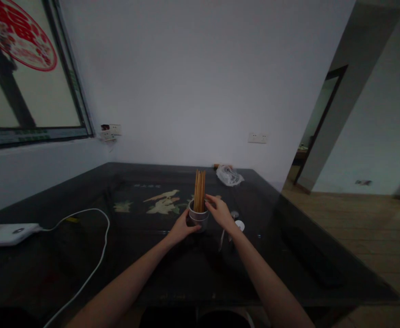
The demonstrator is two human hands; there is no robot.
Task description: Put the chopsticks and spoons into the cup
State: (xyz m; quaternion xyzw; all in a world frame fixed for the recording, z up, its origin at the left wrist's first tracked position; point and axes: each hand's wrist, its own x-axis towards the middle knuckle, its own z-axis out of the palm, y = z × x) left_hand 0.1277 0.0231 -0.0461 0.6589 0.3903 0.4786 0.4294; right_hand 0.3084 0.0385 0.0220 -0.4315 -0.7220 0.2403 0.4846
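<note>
A pale cylindrical cup (198, 220) stands upright on the dark table. Wooden chopsticks (200, 191) rise from it in a tight, nearly vertical bundle. Around the cup's left and near side curve the thumb and fingers of my left hand (182, 226), steadying it. My right hand (219, 212) reaches in from the right, its fingertips against the bundle just above the rim; how many sticks it pinches is hidden. Beside the right wrist lie what look like spoons, one with a white round end (240, 225) and a thin handle (221, 240).
A crumpled clear plastic bag (229, 176) lies at the table's back edge by the wall. On the left, a white device (7, 234) trails a white cable (106, 237) to the front edge. A long dark object (311, 255) rests on the right.
</note>
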